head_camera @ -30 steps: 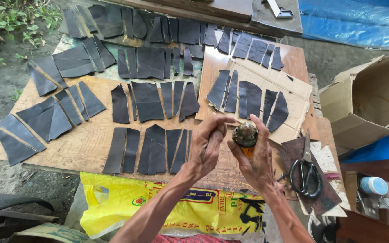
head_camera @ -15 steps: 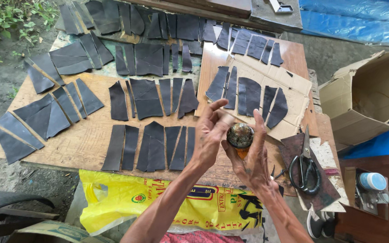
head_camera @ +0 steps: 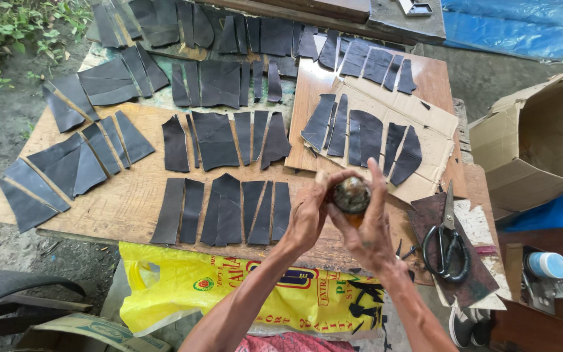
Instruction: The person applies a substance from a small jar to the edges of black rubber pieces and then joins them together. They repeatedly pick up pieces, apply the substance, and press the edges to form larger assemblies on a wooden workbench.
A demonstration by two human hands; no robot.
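- We see one small round jar, dark and grimy on top, held above the near edge of the desk.
- Its top faces up toward the camera; its long axis runs roughly along the line of sight, so we cannot judge its length.
- Left hand: grip clenched round the jar's left side.
- Right hand: grip grasping the jar from the right, fingers curled over it.
- One pair of black-handled scissors lies just right of the hands.
- Dark cut leather pieces cover the desk in rows; too many overlap to count.
- One yellow plastic bag hangs below.
- One open cardboard box stands at right.
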